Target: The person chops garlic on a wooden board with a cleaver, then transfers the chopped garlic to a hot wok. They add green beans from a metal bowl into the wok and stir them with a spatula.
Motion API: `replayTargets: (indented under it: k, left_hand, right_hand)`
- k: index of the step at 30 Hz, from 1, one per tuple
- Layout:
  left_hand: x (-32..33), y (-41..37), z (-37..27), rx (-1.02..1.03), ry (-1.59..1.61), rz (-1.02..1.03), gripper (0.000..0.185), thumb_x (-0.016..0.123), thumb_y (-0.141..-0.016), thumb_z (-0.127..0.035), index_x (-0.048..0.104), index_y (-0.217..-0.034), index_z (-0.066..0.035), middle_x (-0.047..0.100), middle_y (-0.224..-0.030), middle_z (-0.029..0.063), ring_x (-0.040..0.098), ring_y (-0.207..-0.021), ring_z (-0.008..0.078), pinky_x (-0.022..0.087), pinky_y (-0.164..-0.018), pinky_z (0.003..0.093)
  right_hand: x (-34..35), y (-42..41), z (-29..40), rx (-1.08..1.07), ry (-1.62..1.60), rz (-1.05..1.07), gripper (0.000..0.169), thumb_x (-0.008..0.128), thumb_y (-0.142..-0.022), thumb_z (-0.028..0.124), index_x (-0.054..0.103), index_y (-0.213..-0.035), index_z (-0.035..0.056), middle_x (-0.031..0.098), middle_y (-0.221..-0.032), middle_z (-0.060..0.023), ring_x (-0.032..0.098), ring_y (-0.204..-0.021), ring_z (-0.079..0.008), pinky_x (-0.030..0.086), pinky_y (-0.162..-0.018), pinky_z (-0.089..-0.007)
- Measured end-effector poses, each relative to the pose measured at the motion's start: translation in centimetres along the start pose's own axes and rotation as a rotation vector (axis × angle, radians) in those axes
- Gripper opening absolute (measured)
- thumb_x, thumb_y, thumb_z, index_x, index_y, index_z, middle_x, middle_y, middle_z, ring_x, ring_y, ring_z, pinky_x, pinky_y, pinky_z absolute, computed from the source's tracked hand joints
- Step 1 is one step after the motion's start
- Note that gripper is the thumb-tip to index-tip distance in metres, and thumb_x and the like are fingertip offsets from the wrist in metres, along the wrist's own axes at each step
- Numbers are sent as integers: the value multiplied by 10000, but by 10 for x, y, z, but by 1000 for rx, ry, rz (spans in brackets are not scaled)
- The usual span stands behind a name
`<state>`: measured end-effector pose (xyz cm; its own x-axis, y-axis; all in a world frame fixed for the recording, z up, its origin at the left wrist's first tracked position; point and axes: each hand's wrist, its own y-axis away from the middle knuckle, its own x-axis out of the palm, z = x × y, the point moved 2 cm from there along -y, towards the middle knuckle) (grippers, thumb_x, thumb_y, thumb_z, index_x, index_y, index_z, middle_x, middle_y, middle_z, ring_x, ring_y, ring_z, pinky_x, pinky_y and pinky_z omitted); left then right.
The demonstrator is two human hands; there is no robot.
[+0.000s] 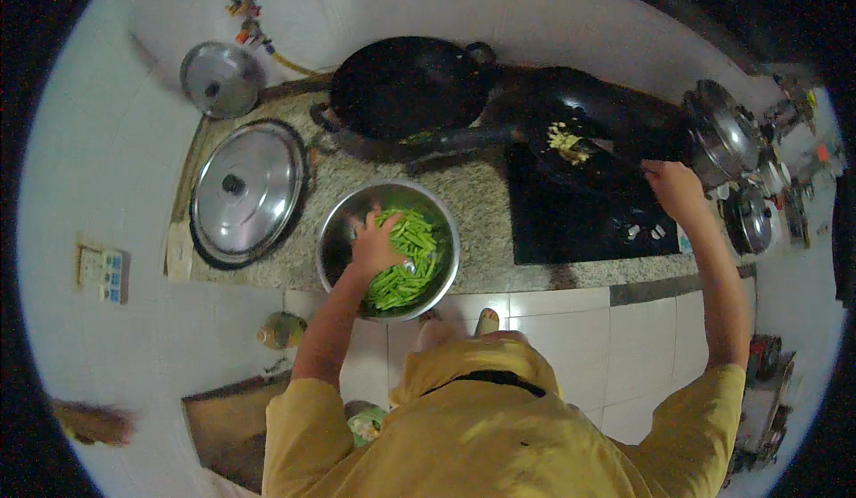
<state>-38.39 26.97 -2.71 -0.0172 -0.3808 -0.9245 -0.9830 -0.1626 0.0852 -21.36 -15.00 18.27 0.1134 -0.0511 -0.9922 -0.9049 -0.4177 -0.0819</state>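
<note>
My left hand (376, 244) is inside a stainless steel bowl (334, 230), its fingers spread against cut green stalks (401, 287), perhaps beans or garlic stems. The bowl stands at the counter's front edge. My right hand (672, 184) grips the handle of a dark spatula (618, 155), whose blade meets a heap of pale yellow chopped food (567, 142). That food lies in a dark wok (568, 100) over the black cooktop (568, 217). The wok's long handle (461, 140) points left, towards the bowl.
A second black wok (408, 87) sits behind the bowl. Two metal lids (247, 194) are at the left, one leaning on the wall. Stacked pots (725, 133) stand right of the cooktop. White bits (645, 232) lie on its front. A yellow gas hose (291, 64) runs along the wall.
</note>
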Motion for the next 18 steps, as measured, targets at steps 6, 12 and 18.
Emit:
replayTargets:
  k: [6, 12, 18]
  left_hand:
    - [2, 0, 3, 60, 109, -113, 645, 697, -505, -132, 488, -1109, -222, 424, -1045, 130, 502, -888, 352, 454, -687, 427]
    - [-18, 1, -2, 57, 77, -189, 483, 665, -556, -108, 547, -1022, -166, 474, -956, 113, 529, -810, 327, 455, -673, 397]
    - [-65, 6, -17, 183, 135, -247, 438, 664, -558, -106, 547, -981, -123, 489, -925, 113, 527, -823, 317, 446, -683, 375]
  right_hand:
    - [-14, 7, -9, 48, 106, 10, 227, 520, -777, 180, 613, -972, 111, 602, -793, -148, 574, -758, -311, 459, -661, -400]
    - [-25, 18, -6, -20, 96, -8, 218, 515, -774, 170, 619, -959, 120, 602, -786, -148, 574, -752, -316, 461, -662, -402]
    - [-12, 3, 5, -3, 77, -33, 224, 509, -780, 174, 614, -971, 125, 603, -781, -151, 578, -746, -313, 465, -658, -402]
